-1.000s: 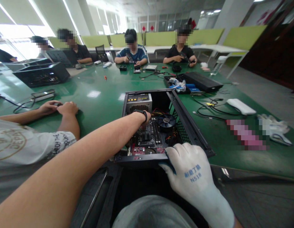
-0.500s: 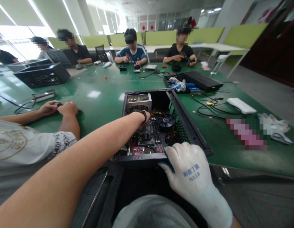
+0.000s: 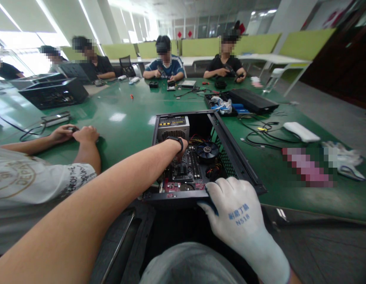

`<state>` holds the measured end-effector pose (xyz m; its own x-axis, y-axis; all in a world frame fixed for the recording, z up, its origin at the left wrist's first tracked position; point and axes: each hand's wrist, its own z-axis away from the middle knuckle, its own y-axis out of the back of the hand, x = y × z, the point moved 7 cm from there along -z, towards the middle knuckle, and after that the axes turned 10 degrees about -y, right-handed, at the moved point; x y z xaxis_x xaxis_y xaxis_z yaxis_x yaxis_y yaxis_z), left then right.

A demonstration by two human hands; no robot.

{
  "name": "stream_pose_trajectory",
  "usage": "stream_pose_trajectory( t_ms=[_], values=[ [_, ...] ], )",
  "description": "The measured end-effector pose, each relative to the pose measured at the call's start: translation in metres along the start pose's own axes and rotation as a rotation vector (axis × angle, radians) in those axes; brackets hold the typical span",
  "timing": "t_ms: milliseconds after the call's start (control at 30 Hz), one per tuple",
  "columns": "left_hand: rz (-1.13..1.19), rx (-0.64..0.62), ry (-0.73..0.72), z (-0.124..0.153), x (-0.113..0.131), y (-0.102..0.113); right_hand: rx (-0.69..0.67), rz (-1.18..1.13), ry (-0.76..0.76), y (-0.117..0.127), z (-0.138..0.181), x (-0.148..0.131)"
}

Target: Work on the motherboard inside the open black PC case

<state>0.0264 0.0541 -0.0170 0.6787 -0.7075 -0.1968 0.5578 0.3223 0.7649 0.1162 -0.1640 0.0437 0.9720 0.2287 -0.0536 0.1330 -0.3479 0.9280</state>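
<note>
Reaching into the computer case on the counter, our left hand is hiding its fingers, so we cannot tell their hold; our right hand is clamping its fingers on the near rim, where our leaning hard risks tipping the case.

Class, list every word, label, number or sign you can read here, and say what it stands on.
"N518": worn glove
"耐磨丁", then a blurred character: worn glove
"ENJOY THE": white sleeve
"OUNT", incomplete: white sleeve
"DEP", rest unclear: white shirt
Too small or blurred: power supply label, any print on fan hub or red diamonds.
</note>
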Motion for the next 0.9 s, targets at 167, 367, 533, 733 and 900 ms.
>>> stream_pose_trajectory(
  t_ms=[167, 367, 533, 733, 900],
  values=[
    [0.000, 0.001, 0.008, 0.001, 0.001, 0.001, -0.018, 0.005, -0.005, -0.001, 0.001, 0.000],
    [0.056, 0.037, 0.012, 0.005, 0.002, 0.004, -0.025, 0.006, -0.008, -0.001, 0.001, -0.001],
    [0.021, 0.022, 0.001, 0.001, 0.000, 0.001, -0.022, 0.008, -0.009, -0.001, -0.001, -0.001],
    [-0.019, -0.003, -0.015, -0.005, 0.000, -0.003, -0.023, 0.003, -0.002, -0.001, -0.001, -0.001],
    [0.025, 0.029, 0.000, 0.000, 0.000, -0.001, -0.016, -0.009, -0.005, -0.001, 0.001, 0.000]
  ],
)
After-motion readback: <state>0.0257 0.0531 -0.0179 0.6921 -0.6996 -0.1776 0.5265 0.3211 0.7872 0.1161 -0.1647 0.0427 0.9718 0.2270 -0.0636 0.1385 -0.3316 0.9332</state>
